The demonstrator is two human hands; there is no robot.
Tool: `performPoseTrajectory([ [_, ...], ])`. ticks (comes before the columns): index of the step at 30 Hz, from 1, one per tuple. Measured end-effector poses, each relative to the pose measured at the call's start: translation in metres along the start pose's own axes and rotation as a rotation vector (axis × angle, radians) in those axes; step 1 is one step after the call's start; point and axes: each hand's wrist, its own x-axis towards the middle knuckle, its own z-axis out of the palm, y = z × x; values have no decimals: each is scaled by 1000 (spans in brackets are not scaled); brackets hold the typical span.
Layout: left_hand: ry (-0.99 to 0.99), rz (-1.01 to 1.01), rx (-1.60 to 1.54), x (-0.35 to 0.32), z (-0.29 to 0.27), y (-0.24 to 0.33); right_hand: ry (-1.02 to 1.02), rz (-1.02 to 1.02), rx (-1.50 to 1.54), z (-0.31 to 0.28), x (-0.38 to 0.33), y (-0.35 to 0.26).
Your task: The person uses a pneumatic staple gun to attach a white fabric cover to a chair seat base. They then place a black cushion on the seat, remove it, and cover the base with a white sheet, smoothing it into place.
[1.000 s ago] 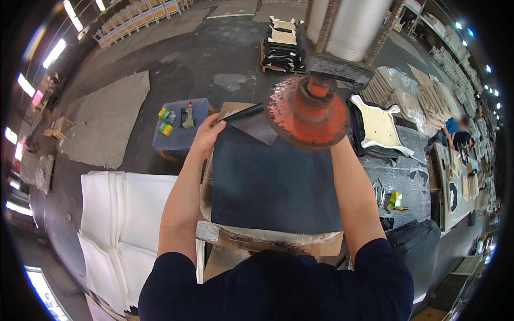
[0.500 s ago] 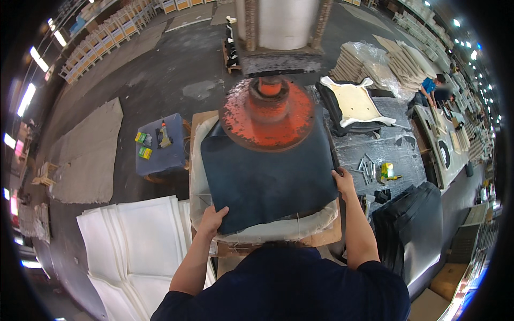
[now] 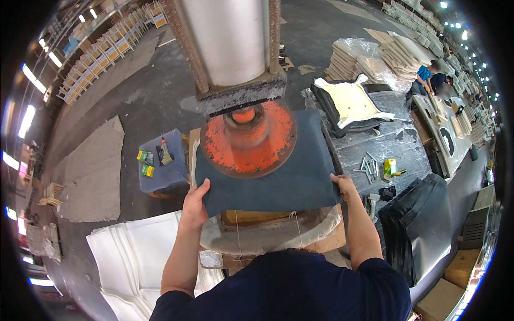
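Observation:
A dark blue-grey sheet of leather-like material (image 3: pixel 305 184) is stretched between my hands, partly beneath a round, worn orange press plate (image 3: pixel 256 155). My left hand (image 3: pixel 196 207) pinches its near left corner, thumb on top. Its right edge is gripped by my right hand (image 3: pixel 345 187), also with the thumb uppermost. Under the sheet stands a wooden frame with a pale padded, wrapped rim (image 3: pixel 267 239). Strings cross the frame's near opening. Most of the frame's far side is hidden by the sheet and the plate.
A metal press cylinder (image 3: pixel 227 43) rises ahead. On the left, a small stand (image 3: pixel 160 181) bears a tool and small boxes; white sheets (image 3: pixel 128 262) lie nearer. The right table (image 3: pixel 369 139) holds a cream-and-black seat pad (image 3: pixel 350 104) and metal rods. Dark sheets (image 3: pixel 423 230) lie nearby; people work far right.
The sheet's near edge has moved away from me, uncovering the frame's near opening. My left hand has gone forward and left with the corner. The view has shifted, so the press appears farther left.

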Motion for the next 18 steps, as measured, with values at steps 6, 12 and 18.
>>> performPoseTrajectory([
  [6, 57, 100, -115, 40, -4, 27, 58, -144, -140, -36, 14, 3],
  [12, 96, 82, -63, 44, 1, 31, -32, -2, -92, -33, 2, -6],
  [18, 169, 116, 9, 25, -15, 17, 132, -146, -210, -24, -10, 10],
])
